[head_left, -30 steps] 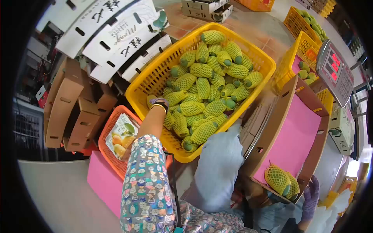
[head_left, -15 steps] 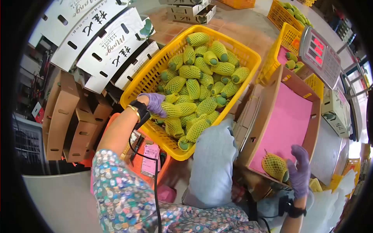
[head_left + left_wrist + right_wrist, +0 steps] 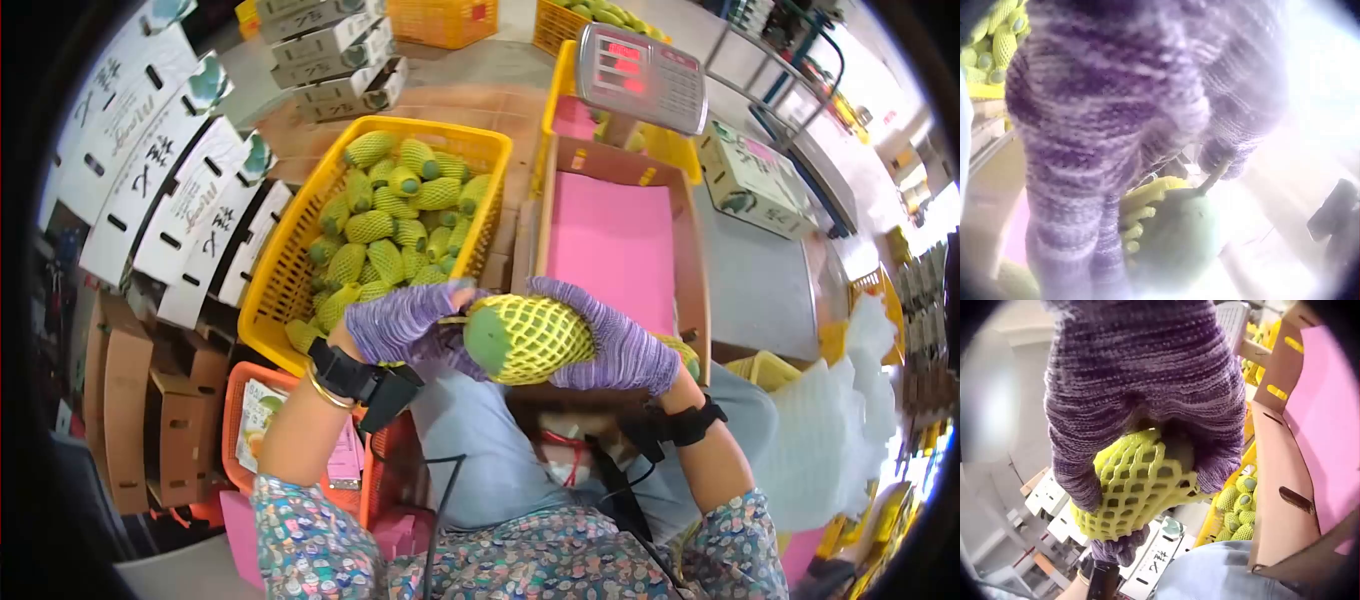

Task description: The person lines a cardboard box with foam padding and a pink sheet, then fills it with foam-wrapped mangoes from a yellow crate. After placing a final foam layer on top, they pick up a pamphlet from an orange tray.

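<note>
A green mango in a yellow foam net (image 3: 545, 340) is held between the two gloved hands, its bare green end facing left. The right hand (image 3: 625, 345) grips the netted end, with thumb and fingers curled round opposite sides of the net (image 3: 1138, 487) in the right wrist view. At the bare end, the left hand (image 3: 405, 325) has curled fingers; in the left wrist view its fingertips meet the short stem (image 3: 1215, 175). Another netted mango (image 3: 683, 352) lies in the pink-lined carton (image 3: 700, 270), partly hidden by the right hand.
A yellow crate (image 3: 262, 300) of netted mangoes stands left of the carton. An orange basket (image 3: 236, 400) with labels is at lower left. The scale (image 3: 640, 80) stands beyond the carton, white foam nets (image 3: 830, 430) lie at right, and stacked boxes (image 3: 150, 190) stand at left.
The left hand has left the yellow crate and come to the middle. The right hand has lifted from the carton's near end and now grips a mango. The head view has swung right.
</note>
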`<state>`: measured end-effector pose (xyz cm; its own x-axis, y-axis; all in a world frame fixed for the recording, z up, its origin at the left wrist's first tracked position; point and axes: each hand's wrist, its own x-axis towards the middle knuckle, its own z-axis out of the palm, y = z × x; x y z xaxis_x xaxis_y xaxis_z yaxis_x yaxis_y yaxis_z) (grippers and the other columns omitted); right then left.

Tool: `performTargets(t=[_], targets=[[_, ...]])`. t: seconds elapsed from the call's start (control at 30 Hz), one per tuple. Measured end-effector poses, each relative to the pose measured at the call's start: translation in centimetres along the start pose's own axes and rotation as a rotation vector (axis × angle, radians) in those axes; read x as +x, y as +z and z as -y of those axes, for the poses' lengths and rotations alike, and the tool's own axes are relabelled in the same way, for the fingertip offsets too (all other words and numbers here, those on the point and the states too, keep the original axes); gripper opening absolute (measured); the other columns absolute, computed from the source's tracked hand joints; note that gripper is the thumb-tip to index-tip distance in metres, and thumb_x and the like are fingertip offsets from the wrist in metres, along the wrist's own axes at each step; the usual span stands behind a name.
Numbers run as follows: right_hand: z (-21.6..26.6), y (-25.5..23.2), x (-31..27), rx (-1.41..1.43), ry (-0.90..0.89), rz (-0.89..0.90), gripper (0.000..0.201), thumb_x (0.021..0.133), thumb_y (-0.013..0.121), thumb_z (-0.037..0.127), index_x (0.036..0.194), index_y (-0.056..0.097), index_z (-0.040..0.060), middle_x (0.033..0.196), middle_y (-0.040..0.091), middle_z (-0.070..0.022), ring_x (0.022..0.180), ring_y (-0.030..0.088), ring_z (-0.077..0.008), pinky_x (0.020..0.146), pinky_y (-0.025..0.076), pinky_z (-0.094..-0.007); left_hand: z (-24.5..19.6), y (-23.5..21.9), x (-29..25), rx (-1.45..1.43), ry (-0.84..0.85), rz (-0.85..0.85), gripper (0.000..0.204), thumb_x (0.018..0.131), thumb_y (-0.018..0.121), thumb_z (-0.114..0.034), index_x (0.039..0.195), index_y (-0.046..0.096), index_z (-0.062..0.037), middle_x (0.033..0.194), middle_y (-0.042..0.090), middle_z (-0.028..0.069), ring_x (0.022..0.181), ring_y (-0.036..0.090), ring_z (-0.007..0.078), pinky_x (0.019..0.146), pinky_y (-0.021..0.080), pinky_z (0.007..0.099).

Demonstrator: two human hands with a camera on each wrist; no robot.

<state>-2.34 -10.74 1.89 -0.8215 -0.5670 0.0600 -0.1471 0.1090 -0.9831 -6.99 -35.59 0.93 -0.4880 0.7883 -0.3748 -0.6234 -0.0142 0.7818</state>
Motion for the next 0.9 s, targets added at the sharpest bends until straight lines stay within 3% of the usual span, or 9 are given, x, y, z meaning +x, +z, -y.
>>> performTargets(t=[0.1, 0.17, 0.23, 0.3, 0.37, 0.5, 0.63, 0.77, 0.9], targets=[[-0.9, -0.9, -2.6, -0.002, 0.07, -0.058, 0.064, 0.071, 0.068, 0.025, 0.123, 0.039, 0.0037, 0.116, 0.048, -0.0102, 0.107, 0.045, -0.02, 0.092, 0.037, -0.0327, 2.2, 2.3, 2.0, -0.135, 0.054, 0.023, 0.093, 0.064, 0.043, -0.072, 0.123, 0.039, 0.0002, 0.116, 0.049, 0.0158, 0.108, 0.047, 0.0251, 0.092, 0.038, 0.0392], [-1.5, -0.4, -4.1, 0.086, 0.182, -0.13, 0.062, 0.072, 0.067, 0.027, 0.121, 0.039, 0.0018, 0.113, 0.049, -0.0107, 0.106, 0.046, -0.0186, 0.092, 0.036, -0.0314, 4.9, 3.4, 4.2, 0.107, 0.586, -0.128, 0.099, 0.062, 0.042, -0.075, 0.128, 0.031, -0.0021, 0.124, 0.041, 0.0171, 0.113, 0.042, 0.0264, 0.097, 0.032, 0.0402], [-2.0, 0.4, -5.0, 0.081, 0.25, -0.209, 0.059, 0.073, 0.067, 0.027, 0.118, 0.041, -0.0001, 0.111, 0.05, -0.0106, 0.105, 0.046, -0.0175, 0.091, 0.037, -0.0307, 6.2, 6.7, 5.2, -0.011, 0.784, -0.227, 0.102, 0.06, 0.041, -0.076, 0.133, 0.021, -0.0069, 0.129, 0.034, 0.0166, 0.116, 0.038, 0.0278, 0.098, 0.03, 0.0393], [-2.1, 1.3, -5.8, 0.163, 0.255, -0.27, 0.058, 0.073, 0.067, 0.027, 0.116, 0.041, -0.001, 0.108, 0.05, -0.0098, 0.104, 0.046, -0.0165, 0.09, 0.037, -0.0298, 8.3, 6.7, 6.2, -0.673, 0.78, -0.158, 0.097, 0.063, 0.049, -0.068, 0.134, 0.019, -0.0097, 0.126, 0.037, 0.0145, 0.113, 0.041, 0.0249, 0.095, 0.035, 0.036], [-2.3, 2.3, -6.3, 0.437, 0.223, -0.443, 0.057, 0.074, 0.065, 0.03, 0.115, 0.041, -0.0013, 0.106, 0.051, -0.0084, 0.104, 0.045, -0.0154, 0.088, 0.038, -0.0296, 9.7, 8.2, 6.4, -0.495, 0.788, -0.284, 0.085, 0.065, 0.061, -0.047, 0.132, 0.023, -0.0089, 0.12, 0.041, 0.0127, 0.108, 0.044, 0.0215, 0.092, 0.038, 0.0345], [-1.6, 3.6, -6.8, -0.403, 0.346, -0.453, 0.066, 0.067, 0.067, 0.045, 0.116, 0.043, 0.0066, 0.106, 0.051, -0.0167, 0.1, 0.05, -0.0296, 0.085, 0.041, -0.0373, 10.3, 9.9, 7.3, -0.257, 0.759, -0.508, 0.062, 0.068, 0.068, -0.006, 0.122, 0.037, -0.0075, 0.103, 0.05, 0.0067, 0.092, 0.051, 0.0143, 0.079, 0.047, 0.0285], [-2.6, 2.8, -7.5, -0.751, 0.126, -0.376, 0.068, 0.064, 0.067, 0.047, 0.115, 0.044, 0.009, 0.106, 0.05, -0.02, 0.095, 0.05, -0.0356, 0.084, 0.041, -0.0403, 10.5, 9.6, 7.5, -0.431, 0.673, -0.512, 0.039, 0.067, 0.067, -0.004, 0.102, 0.051, -0.0071, 0.089, 0.055, 0.0035, 0.081, 0.055, 0.0127, 0.072, 0.048, 0.0262], [-3.1, 2.7, -7.5, -0.032, 0.136, -0.258, 0.065, 0.071, 0.068, 0.033, 0.121, 0.038, 0.004, 0.109, 0.05, -0.0152, 0.103, 0.049, -0.0238, 0.088, 0.039, -0.0339, 10.6, 10.3, 7.9, -0.529, 0.661, -0.554, 0.028, 0.067, 0.066, -0.005, 0.092, 0.052, -0.0076, 0.084, 0.055, 0.0028, 0.075, 0.055, 0.0126, 0.07, 0.048, 0.0263], [-3.4, 1.9, -7.3, -0.043, 0.154, -0.233, 0.064, 0.073, 0.067, 0.027, 0.122, 0.036, 0.0021, 0.11, 0.05, -0.013, 0.104, 0.047, -0.0183, 0.089, 0.037, -0.0311, 10.5, 10.1, 8.6, -0.502, 0.636, -0.583, 0.025, 0.069, 0.065, -0.006, 0.09, 0.051, -0.0078, 0.081, 0.054, 0.0016, 0.073, 0.054, 0.0122, 0.07, 0.047, 0.0262]])
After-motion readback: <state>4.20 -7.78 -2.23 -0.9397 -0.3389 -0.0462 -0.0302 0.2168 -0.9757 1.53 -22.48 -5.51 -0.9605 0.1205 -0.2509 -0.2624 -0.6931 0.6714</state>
